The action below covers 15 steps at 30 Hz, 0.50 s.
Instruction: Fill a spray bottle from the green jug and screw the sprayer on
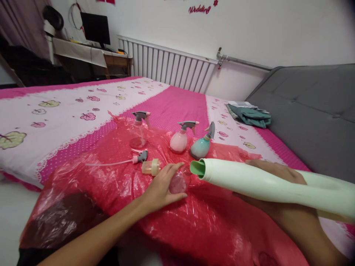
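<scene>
My left hand (163,184) is curled around a clear, headless spray bottle (179,181), thumb and fingers on either side. My right hand (280,171) grips a pale green long-spouted container (244,177), whose rear end runs out of view. Its dark green mouth (196,168) is just to the right of the clear bottle's neck. Left of my left hand lies a small cup with a cream-coloured collar (151,167). Beside it is a loose spray head (141,157) with a long tube. Behind stand a clear spray bottle (138,136), a pink one (179,142) and a teal one (200,147).
Red plastic sheeting (111,184) lies crumpled under the bottles on a pink-and-white bed (183,99). Folded clothes (249,114) lie by the grey headboard (313,99). A radiator (166,62) and a desk with a monitor (95,29) are at the back.
</scene>
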Each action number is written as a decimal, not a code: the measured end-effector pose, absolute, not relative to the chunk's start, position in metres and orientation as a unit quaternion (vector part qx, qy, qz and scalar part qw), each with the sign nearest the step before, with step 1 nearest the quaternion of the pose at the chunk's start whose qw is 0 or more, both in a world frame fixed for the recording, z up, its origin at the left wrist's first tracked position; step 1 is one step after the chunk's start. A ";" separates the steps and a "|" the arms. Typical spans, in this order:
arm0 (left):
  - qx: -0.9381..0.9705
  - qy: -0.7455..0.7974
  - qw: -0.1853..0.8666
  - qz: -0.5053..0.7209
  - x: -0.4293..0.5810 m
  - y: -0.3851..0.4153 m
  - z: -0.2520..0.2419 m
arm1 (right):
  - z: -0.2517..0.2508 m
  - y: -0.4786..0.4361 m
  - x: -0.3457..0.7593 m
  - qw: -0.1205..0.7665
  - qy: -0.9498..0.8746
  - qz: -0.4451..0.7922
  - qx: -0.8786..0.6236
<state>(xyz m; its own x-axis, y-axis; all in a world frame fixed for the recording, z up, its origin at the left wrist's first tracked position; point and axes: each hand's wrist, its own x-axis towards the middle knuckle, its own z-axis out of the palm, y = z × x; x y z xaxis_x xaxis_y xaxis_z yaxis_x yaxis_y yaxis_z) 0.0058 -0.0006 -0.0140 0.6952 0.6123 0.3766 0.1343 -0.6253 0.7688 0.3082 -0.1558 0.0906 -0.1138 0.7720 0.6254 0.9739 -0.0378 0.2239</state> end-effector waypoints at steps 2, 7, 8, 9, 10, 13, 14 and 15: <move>0.842 0.220 0.372 0.322 0.006 -0.001 -0.014 | 0.092 -0.156 0.307 0.154 -0.679 -0.335 -0.635; 0.843 0.219 0.372 0.320 0.005 -0.001 -0.012 | 0.098 -0.156 0.301 0.134 -0.687 -0.361 -0.616; 0.844 0.220 0.371 0.319 0.005 -0.001 -0.012 | 0.099 -0.156 0.301 0.131 -0.688 -0.365 -0.613; 0.844 0.221 0.371 0.319 0.005 -0.001 -0.012 | 0.100 -0.156 0.300 0.129 -0.690 -0.368 -0.610; 0.843 0.221 0.371 0.320 0.005 -0.001 -0.012 | 0.100 -0.155 0.300 0.128 -0.692 -0.371 -0.606; 0.842 0.222 0.370 0.323 0.006 -0.001 -0.012 | 0.101 -0.154 0.301 0.123 -0.696 -0.378 -0.598; 0.842 0.221 0.370 0.324 0.006 -0.001 -0.013 | 0.100 -0.154 0.302 0.123 -0.696 -0.381 -0.596; 0.843 0.221 0.370 0.323 0.006 -0.001 -0.013 | 0.100 -0.155 0.303 0.123 -0.697 -0.383 -0.594</move>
<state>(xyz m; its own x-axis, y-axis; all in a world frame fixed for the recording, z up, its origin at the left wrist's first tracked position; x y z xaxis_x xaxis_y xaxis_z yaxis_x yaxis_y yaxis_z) 0.0062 -0.0007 -0.0129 0.6935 0.6110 0.3816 0.1333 -0.6294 0.7656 0.3027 -0.1546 0.1002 -0.2640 0.7339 0.6258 0.9218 0.0010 0.3876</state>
